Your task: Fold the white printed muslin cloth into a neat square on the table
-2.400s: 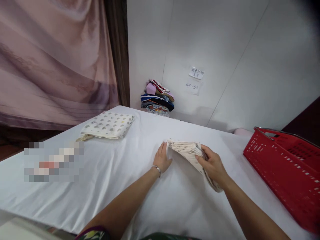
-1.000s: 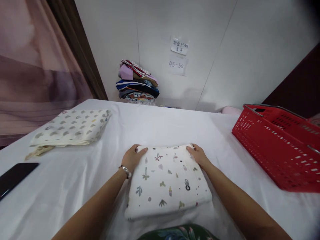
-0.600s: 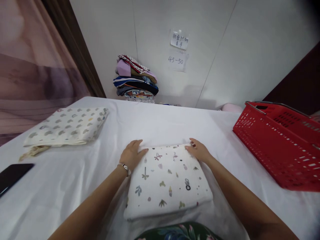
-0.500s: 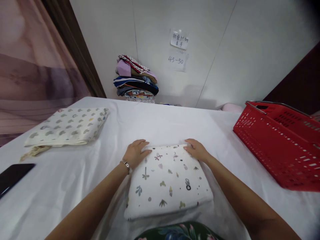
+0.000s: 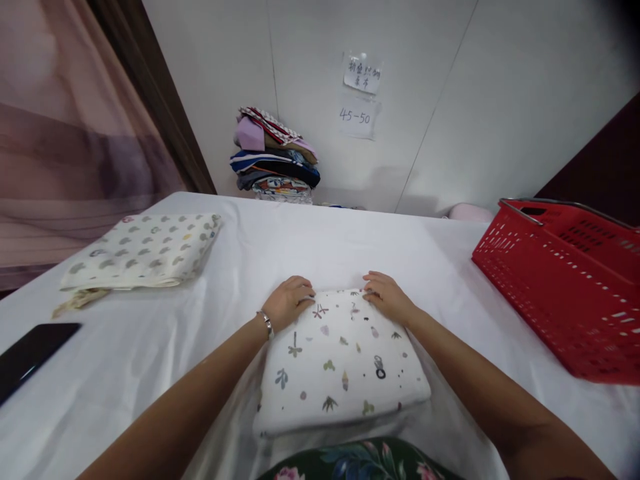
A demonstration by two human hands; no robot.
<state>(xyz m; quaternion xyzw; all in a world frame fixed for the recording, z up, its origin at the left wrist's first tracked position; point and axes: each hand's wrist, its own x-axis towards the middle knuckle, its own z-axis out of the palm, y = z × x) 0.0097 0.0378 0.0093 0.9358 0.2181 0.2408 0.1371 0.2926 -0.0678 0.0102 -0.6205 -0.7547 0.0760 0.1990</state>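
A white folded cloth [image 5: 345, 363] printed with small plants, dots and other motifs lies flat in front of me, with several layers showing at its near edge. At its far left corner, my left hand [image 5: 290, 301] is closed on the edge, thumb on top and fingers curled over the far side. My right hand [image 5: 389, 298] grips the far right corner in a similar way. Whatever lies under the fingertips is hidden.
A second folded cloth [image 5: 150, 250] with grey mushroom-like prints lies at the left, near a black phone [image 5: 35, 353]. On the right stands a red plastic basket [image 5: 565, 287]. Stacked folded fabrics [image 5: 275, 160] rise behind the white-covered table [image 5: 350, 233], by the wall.
Both hands have slid inward along the cloth's far edge and are closer together. The folded cloth keeps its shape. My view has shifted slightly.
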